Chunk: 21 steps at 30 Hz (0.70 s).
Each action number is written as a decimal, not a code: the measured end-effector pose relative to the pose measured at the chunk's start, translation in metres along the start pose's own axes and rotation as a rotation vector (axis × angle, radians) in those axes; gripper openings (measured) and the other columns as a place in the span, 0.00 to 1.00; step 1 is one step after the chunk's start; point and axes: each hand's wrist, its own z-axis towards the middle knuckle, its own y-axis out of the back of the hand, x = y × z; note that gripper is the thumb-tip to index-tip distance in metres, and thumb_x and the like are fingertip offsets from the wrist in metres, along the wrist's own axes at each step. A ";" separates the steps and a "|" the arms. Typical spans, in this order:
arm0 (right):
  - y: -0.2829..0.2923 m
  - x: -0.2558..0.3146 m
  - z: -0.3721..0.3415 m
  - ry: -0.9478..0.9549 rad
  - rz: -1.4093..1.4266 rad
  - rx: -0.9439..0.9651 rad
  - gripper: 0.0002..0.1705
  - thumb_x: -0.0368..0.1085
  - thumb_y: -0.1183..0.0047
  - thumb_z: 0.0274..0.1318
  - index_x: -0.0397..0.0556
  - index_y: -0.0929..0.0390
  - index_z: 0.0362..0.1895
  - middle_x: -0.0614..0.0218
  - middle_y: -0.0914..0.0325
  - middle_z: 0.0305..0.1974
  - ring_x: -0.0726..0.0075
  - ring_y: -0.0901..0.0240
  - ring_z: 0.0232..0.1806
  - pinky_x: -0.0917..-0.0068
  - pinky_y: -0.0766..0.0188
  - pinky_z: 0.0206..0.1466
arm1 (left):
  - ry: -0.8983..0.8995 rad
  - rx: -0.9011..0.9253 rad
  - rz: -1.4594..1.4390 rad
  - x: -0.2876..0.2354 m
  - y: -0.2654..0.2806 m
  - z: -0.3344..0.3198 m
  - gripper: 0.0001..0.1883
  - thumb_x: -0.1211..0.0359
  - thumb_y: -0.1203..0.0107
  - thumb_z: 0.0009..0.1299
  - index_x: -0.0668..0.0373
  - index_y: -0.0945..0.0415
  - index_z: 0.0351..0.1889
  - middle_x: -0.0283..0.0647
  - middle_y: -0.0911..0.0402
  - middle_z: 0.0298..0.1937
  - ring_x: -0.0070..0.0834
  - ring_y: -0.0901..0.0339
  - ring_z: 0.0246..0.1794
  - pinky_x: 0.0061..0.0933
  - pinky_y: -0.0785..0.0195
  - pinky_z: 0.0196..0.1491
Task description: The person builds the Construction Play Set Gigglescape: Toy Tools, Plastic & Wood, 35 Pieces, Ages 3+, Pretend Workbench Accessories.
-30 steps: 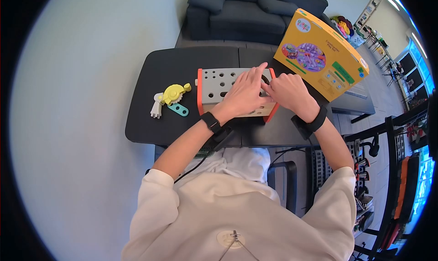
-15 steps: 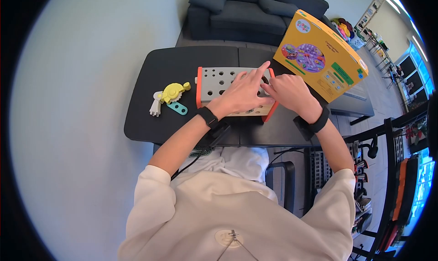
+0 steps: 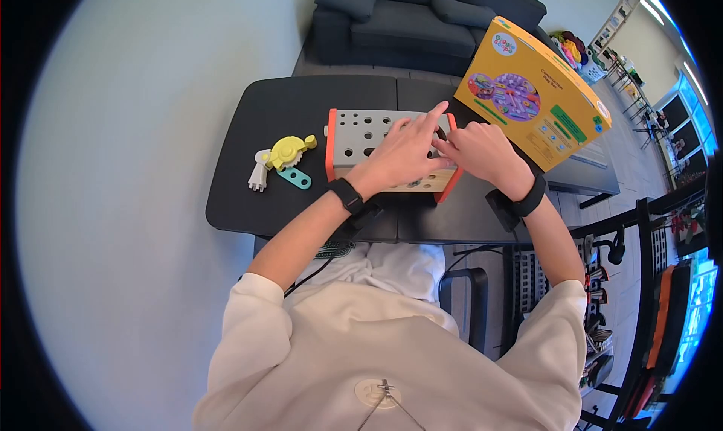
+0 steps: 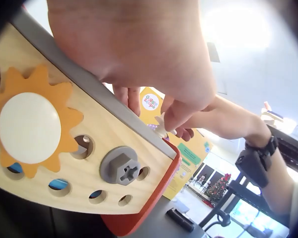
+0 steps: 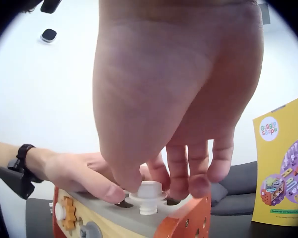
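A toy toolbox (image 3: 355, 141) with a grey top full of holes, wooden sides and red-orange ends stands on the black table. My left hand (image 3: 407, 152) rests across its top with fingers extended toward the right end. There, the thumb and fingers of my right hand (image 3: 486, 156) pinch the head of a white plastic bolt (image 5: 150, 191), which stands upright at a hole in the grey top. The left wrist view shows an orange gear (image 4: 67, 119) with a white centre on the wooden side, beside a grey bolt (image 4: 120, 166).
Left of the toolbox lie a yellow toy piece (image 3: 288, 154), with a white claw-like part (image 3: 258, 173), and a teal strip (image 3: 294, 177) with holes. A large yellow product box (image 3: 527, 92) stands at the table's back right. A dark sofa (image 3: 414, 32) is beyond.
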 end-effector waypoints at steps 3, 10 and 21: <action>0.012 0.003 0.000 -0.007 -0.140 0.079 0.17 0.47 0.47 0.75 0.48 0.15 0.43 0.64 0.15 0.27 0.44 0.16 0.27 0.53 0.21 0.34 | -0.014 -0.001 0.007 0.007 -0.004 0.001 0.51 0.63 0.32 0.72 0.53 0.54 0.88 0.52 0.23 0.69 0.52 0.30 0.74 0.50 0.48 0.81; 0.010 0.001 -0.008 0.032 0.270 -0.025 0.18 0.45 0.45 0.72 0.50 0.21 0.59 0.54 0.11 0.42 0.43 0.13 0.40 0.52 0.18 0.42 | 0.000 0.033 -0.084 0.011 -0.001 0.000 0.50 0.61 0.32 0.72 0.53 0.52 0.87 0.51 0.22 0.67 0.48 0.28 0.73 0.50 0.49 0.81; 0.005 -0.002 -0.009 0.047 0.194 -0.137 0.14 0.42 0.45 0.73 0.56 0.16 0.57 0.57 0.14 0.31 0.43 0.15 0.33 0.51 0.19 0.38 | 0.008 0.068 -0.120 0.021 0.000 0.004 0.51 0.59 0.29 0.71 0.54 0.51 0.87 0.49 0.21 0.66 0.46 0.29 0.74 0.51 0.49 0.81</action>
